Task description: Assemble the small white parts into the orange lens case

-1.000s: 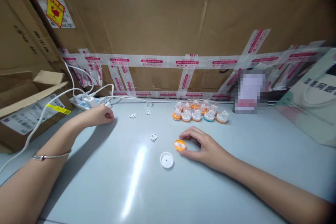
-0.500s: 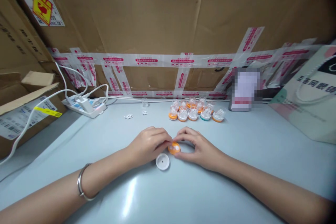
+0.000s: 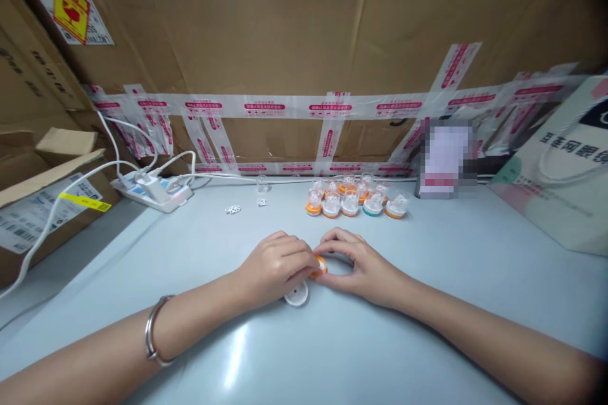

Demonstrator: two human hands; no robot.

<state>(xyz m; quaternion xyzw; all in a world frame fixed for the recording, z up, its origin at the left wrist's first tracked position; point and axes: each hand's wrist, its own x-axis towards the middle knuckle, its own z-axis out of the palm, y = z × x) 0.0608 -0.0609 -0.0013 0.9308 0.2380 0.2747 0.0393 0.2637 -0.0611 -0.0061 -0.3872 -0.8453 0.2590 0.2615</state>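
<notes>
Between thumb and fingers, my right hand (image 3: 358,264) grips the edge of a small orange disc (image 3: 322,266) with something white inside it. My left hand (image 3: 280,264) is closed, its fingertips over the disc's left side; what they pinch, if anything, is hidden. Just below the left fingers a round white part (image 3: 297,295) with a small centre hole lies on the table, partly covered by them. Farther back sit several small clear-domed pieces (image 3: 350,204) with orange, white or teal bases.
Two small spotted white pieces (image 3: 233,209) and a clear cup (image 3: 262,184) lie at the back. A power strip (image 3: 164,196) with white cables and an open carton (image 3: 52,202) are left. A pixelated upright object (image 3: 444,161) and a printed bag (image 3: 565,177) stand right.
My left hand has moved slightly right, over the orange disc, and now covers more of it and the top of the white part. My right hand keeps its hold.
</notes>
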